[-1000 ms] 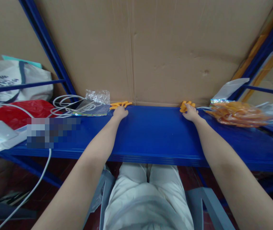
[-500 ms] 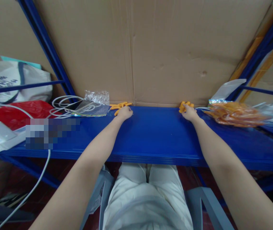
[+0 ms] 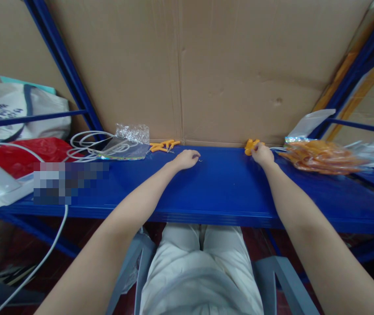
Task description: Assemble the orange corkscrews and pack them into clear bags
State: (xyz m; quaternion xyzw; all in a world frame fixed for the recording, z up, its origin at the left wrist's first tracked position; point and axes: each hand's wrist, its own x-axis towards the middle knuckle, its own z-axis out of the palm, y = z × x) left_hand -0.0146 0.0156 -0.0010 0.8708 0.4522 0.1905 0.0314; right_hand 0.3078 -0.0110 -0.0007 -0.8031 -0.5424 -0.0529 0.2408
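Note:
My left hand point(image 3: 187, 159) is just above or on the blue shelf point(image 3: 219, 183), its fingers curled together. A tiny shiny metal bit shows beside its fingertips; the rest of what it holds is hidden. Behind and left of it lies a small pile of orange pieces point(image 3: 164, 145) with little metal chains, near the cardboard wall. At the right, my right hand point(image 3: 263, 155) has its fingers closed at a cluster of orange pieces point(image 3: 249, 146). Its fingertips appear to pinch one orange piece, partly covered by the hand.
Clear plastic bags point(image 3: 124, 146) and a coiled white cable point(image 3: 86, 142) lie left, beside a red bag point(image 3: 42, 151) and white power strip point(image 3: 6, 192). Bagged orange material point(image 3: 321, 155) sits right. Cardboard point(image 3: 226, 78) closes the back; blue posts point(image 3: 65, 65) flank it.
My left hand has come away from the left orange pile, moving right and slightly nearer me. My right hand has stayed at its cluster, shifting only a little.

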